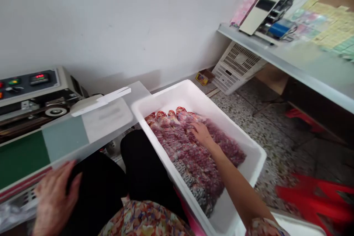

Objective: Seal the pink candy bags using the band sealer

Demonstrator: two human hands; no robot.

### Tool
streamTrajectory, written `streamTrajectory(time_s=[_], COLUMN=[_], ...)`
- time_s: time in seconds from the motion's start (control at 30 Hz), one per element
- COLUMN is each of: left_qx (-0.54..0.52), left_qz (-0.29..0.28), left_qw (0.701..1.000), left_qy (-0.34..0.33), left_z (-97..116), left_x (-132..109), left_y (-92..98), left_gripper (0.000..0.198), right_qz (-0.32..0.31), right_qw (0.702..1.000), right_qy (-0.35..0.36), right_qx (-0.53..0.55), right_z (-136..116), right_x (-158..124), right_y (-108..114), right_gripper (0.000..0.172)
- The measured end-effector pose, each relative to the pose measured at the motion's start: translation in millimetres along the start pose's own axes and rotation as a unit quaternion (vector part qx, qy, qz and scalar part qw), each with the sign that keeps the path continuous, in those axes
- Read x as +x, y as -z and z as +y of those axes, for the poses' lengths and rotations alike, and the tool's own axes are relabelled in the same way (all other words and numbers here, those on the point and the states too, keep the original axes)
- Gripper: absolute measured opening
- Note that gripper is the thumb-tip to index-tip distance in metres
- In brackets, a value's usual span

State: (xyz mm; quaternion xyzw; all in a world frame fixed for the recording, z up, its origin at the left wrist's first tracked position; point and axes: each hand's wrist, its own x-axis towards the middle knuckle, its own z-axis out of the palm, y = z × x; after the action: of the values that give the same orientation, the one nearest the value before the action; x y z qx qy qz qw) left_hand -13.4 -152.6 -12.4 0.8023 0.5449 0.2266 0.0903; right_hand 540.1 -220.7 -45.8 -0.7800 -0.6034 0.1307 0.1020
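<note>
My right hand (pixel 202 133) reaches into a white plastic bin (pixel 250 143) and rests palm down on a layer of red and pink printed packets (pixel 190 151) lying in rows; its fingers curl onto the packets. My left hand (pixel 54 199) lies with fingers spread at the near edge of a sealing machine's conveyor table (pixel 66 136), by my black-trousered knee, holding nothing visible.
The sealing machine's control panel (pixel 27 81) with lit buttons stands at the far left. A white perforated crate (pixel 235 66) leans by the wall. A long shelf (pixel 290 62) with a device and papers runs at the right. Red plastic stools (pixel 318 195) stand on the speckled floor.
</note>
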Motion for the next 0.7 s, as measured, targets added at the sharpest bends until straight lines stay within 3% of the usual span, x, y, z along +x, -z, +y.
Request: streamTrajectory(time_s=[0.17, 0.3, 0.37, 0.5, 0.7], left_qx=[0.07, 0.104, 0.115, 0.115, 0.11], left_qz=[0.069, 0.099, 0.098, 0.093, 0.089], left_qw=[0.993, 0.985, 0.983, 0.984, 0.985], left_qy=[-0.059, -0.099, -0.104, -0.1, -0.1], left_z=[13, 10, 11, 12, 15], left_x=[-6, -2, -1, -2, -3], left_y=[-10.7, -9.7, -10.1, -11.4, -8.2], left_gripper=[0.061, 0.055, 0.054, 0.055, 0.056], right_qz=[-0.056, -0.126, -0.165, -0.211, -0.203], right_qw=[0.995, 0.984, 0.976, 0.965, 0.963], right_qy=[0.078, 0.126, 0.137, 0.154, 0.175], right_qx=[-0.009, -0.025, -0.034, -0.039, 0.02], right_z=[-50, -77, -85, -88, -102], right_x=[59, 95, 106, 118, 135], right_y=[-24, -35, -39, -40, -30], right_gripper=[0.038, 0.062, 0.069, 0.065, 0.064])
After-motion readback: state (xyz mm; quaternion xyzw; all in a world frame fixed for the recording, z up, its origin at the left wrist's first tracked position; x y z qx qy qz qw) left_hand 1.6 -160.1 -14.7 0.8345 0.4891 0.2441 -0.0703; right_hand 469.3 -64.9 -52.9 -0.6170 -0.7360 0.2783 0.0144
